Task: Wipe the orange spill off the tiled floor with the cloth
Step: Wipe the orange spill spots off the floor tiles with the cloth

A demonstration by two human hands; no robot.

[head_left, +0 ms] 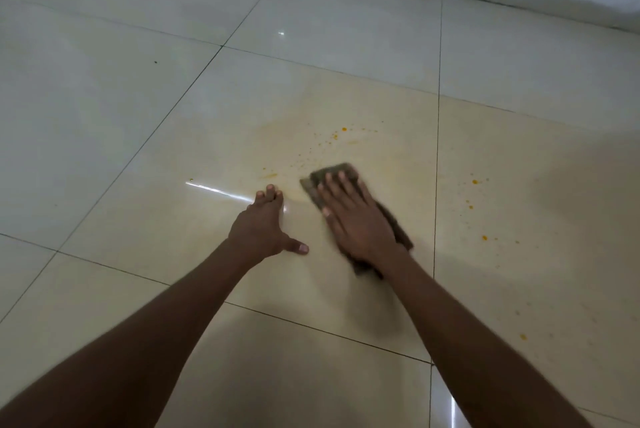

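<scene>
Some orange spill [341,131] is left on the floor [138,115] (drops sit far right too). Right hand [356,219] presses flat on the cloth [332,173]; left hand [263,226] leans spread and empty.

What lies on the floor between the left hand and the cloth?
Head view: only bare tile with a faint orange smear lies between the left hand and the cloth.

No readable text or labels anywhere (tiles included).
</scene>
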